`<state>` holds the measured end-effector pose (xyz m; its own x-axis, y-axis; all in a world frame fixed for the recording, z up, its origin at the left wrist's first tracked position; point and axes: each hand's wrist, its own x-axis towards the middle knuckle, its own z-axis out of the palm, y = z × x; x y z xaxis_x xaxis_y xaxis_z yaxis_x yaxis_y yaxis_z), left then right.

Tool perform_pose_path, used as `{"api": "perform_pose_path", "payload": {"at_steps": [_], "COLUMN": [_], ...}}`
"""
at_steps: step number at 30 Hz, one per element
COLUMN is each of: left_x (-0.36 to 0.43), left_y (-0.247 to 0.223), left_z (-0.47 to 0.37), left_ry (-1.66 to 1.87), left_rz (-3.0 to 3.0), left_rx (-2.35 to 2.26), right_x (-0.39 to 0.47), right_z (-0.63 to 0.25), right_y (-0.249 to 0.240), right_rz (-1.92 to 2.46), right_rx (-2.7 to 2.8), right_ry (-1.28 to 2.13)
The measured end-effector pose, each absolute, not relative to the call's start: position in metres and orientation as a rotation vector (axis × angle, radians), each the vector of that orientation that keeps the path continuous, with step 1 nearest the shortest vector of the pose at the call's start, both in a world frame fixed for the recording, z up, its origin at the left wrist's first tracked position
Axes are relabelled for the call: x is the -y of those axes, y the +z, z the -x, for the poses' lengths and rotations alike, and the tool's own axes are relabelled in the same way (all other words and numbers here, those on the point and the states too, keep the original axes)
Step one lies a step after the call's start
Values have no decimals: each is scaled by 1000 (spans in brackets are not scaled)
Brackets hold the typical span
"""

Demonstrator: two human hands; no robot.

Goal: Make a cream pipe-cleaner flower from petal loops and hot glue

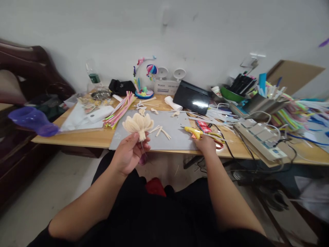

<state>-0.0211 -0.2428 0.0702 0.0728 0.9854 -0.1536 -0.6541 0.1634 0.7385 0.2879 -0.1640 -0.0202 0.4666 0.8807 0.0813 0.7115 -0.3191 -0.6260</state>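
A cream flower with several fuzzy petals [138, 124] is held upright by its short stem in my left hand [130, 152], whose fingers are pinched round it; a thin wire hangs below. My right hand [206, 144] rests at the table's front edge, its fingers round a yellow glue gun [193, 131] whose nozzle points left. Red-handled scissors [219, 144] lie just beside that hand, partly covered. Between the hands, short cream strips [162, 131] lie on the grey mat [174, 141]. Small cream petal pieces [175, 113] sit near the mat's back edge.
Pink and green pipe cleaners [120, 109] lie left of the mat. Behind it are a black case [192, 97], a white box [166, 87] and a colourful ornament [144, 92]. On the right are a loaded power strip [260, 140], cables and a green bowl of pens [231, 94].
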Motion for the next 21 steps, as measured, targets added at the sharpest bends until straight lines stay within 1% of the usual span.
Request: {"api": "perform_pose_path", "payload": {"at_steps": [4, 9, 11, 13, 15, 18, 21], "left_x": [245, 243, 241, 239, 238, 237, 238], "left_y": [66, 63, 62, 61, 60, 59, 60], "left_z": [32, 38, 38, 38, 38, 37, 37], "left_ry": [1292, 1256, 1248, 1241, 1232, 1222, 1226], "left_rz": [-597, -626, -629, -626, -631, -655, -655], "left_rx": [-666, -602, -581, -558, -540, -537, -563], "right_x": [171, 203, 219, 236, 250, 266, 274], "right_z": [-279, -247, -228, -208, -190, -170, -159], "right_y": [-12, 4, 14, 26, 35, 40, 36], "right_rz": [2031, 1744, 1533, 1207, 981, 848, 892], "right_rx": [1154, 950, 897, 816, 790, 895, 1204], "right_ry": [487, 752, 927, 1167, 1300, 1328, 1225]}}
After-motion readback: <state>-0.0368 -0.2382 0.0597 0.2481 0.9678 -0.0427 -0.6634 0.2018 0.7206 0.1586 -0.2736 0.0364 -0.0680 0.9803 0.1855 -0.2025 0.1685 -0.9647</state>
